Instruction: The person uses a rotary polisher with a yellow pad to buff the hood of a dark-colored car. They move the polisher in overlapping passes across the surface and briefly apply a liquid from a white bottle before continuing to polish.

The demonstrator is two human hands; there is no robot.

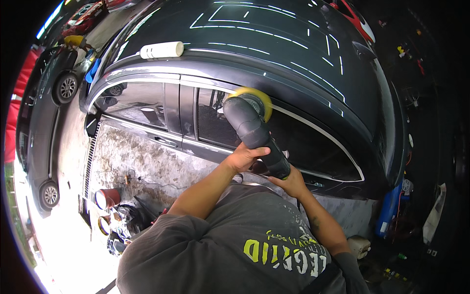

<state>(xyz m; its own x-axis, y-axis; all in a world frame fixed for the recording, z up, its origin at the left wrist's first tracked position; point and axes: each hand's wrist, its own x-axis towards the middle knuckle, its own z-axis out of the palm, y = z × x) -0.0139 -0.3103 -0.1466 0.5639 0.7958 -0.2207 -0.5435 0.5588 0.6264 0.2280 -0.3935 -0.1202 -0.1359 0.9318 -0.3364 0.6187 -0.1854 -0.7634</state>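
Both my hands hold a black car polisher [245, 122] against the side of a dark car [293, 63]. My left hand [246, 157] grips the tool's body just behind its rounded head; some of its fingers are hidden underneath. Further back, my right hand [291, 182] is wrapped round the rear end of the handle. The polisher's yellow foam pad [265, 101], smeared as if spinning, lies on the roof edge above the side windows. A white bottle [162, 50] rests on its side on the roof, to the left of the pad.
A grey car [41, 122] is parked at the left, and a person in yellow [75, 41] bends near it. On the floor at lower left are a reddish bucket [107, 198] and a black plastic bag [126, 219]. A blue cylinder [389, 210] stands at the right.
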